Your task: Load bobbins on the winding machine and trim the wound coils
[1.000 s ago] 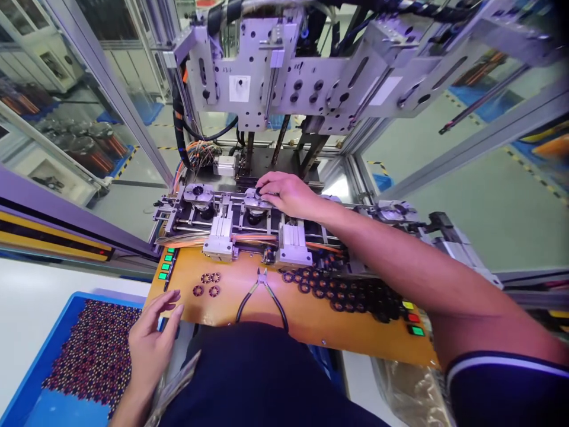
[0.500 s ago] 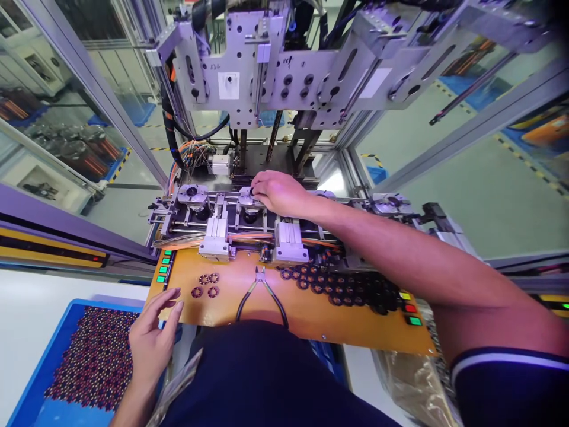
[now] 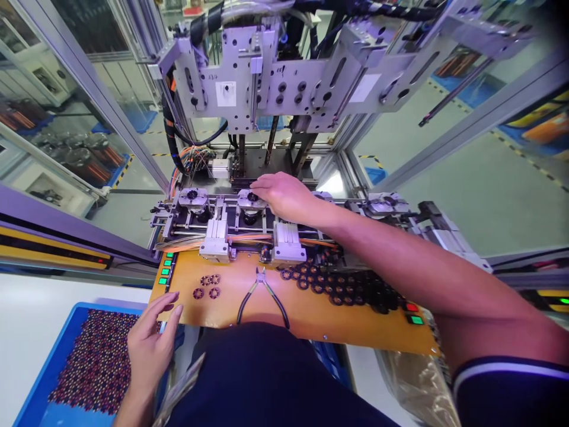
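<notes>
My right hand [image 3: 287, 194] reaches across to the second metal fixture [image 3: 247, 201] from the left, its fingers stretched out over the edge. In that fixture sits a small dark ring-shaped part [image 3: 253, 197], close beside my fingertips. My left hand [image 3: 153, 338] hovers near the front left edge of the orange-yellow work plate [image 3: 302, 314], thumb apart from its bent fingers and nothing held. Several reddish-brown slotted rings [image 3: 214, 293] lie on the plate beyond it. Wire cutters [image 3: 261, 276] with dark handles rest mid-plate, jaws pointing away from me.
Dark ring parts [image 3: 338, 283] are massed on the plate's right side, by lit push buttons [image 3: 416, 320]. A blue tray [image 3: 42, 367] full of reddish rings stands at left. A large metal plate assembly [image 3: 288, 89] with rods hangs above the fixtures. Grey frame posts [image 3: 102, 95] flank the station.
My right hand's fingers have gone from bent down at the fixture's ring to straighter, and the dark ring part now shows beside them. The left hand has barely moved.
</notes>
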Demonstrator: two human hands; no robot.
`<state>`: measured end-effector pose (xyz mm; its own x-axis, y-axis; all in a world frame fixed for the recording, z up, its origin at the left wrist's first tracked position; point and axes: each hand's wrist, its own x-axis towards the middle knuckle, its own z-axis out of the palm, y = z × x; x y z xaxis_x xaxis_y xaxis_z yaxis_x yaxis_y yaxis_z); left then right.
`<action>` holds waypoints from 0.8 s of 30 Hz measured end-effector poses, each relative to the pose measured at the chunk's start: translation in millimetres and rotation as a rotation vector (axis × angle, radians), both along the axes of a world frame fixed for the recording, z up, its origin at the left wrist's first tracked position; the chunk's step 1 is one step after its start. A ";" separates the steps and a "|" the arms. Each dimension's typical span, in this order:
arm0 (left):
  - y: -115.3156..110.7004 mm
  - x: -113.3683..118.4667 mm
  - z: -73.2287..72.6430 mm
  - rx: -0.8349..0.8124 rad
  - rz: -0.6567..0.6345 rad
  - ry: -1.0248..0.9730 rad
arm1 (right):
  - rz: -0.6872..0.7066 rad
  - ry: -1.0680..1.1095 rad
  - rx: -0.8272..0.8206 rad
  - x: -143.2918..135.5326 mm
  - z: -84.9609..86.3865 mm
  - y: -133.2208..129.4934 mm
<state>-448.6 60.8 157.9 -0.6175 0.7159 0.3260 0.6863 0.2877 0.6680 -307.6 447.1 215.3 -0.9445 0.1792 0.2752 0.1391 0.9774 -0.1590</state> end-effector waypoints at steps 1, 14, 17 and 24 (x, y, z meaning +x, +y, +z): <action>-0.7 -5.8 4.2 0.004 -0.007 0.076 | 0.011 -0.006 0.009 5.0 -1.6 -1.5; 238.3 -14.0 87.8 -0.396 -0.657 0.635 | -0.183 0.313 0.058 53.6 21.8 -50.4; 259.0 -1.6 74.9 -0.460 -0.709 0.625 | -0.301 0.579 0.073 119.2 9.5 -107.0; 268.7 -4.3 69.0 -0.539 -0.778 0.597 | -0.563 0.497 -0.016 171.9 -108.9 -183.5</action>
<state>-452.8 329.5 227.0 0.2123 0.9760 -0.0492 0.9742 -0.2074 0.0887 -135.7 263.5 106.3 -0.4735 0.6063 0.6389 0.5256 0.7765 -0.3474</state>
